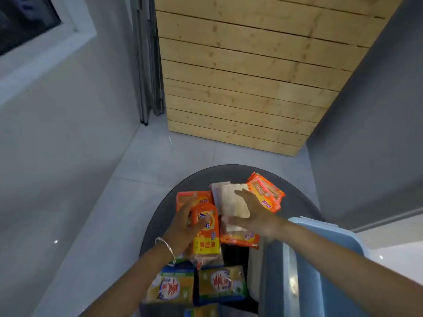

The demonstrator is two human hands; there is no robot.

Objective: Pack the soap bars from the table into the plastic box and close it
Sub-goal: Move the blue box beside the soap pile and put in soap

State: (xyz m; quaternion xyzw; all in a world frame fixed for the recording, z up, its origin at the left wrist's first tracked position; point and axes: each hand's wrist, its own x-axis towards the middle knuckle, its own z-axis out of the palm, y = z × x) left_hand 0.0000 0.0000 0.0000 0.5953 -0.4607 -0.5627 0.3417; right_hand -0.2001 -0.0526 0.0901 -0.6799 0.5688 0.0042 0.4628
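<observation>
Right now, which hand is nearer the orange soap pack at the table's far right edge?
Right. The right hand lies on the pale pack, fingers almost touching the orange soap pack. The left hand grips an upright orange pack further left.

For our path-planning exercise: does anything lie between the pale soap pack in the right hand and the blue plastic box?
Nothing visible does. The right hand holds the pale soap pack; the blue plastic box sits just nearer, beside that forearm.
</observation>
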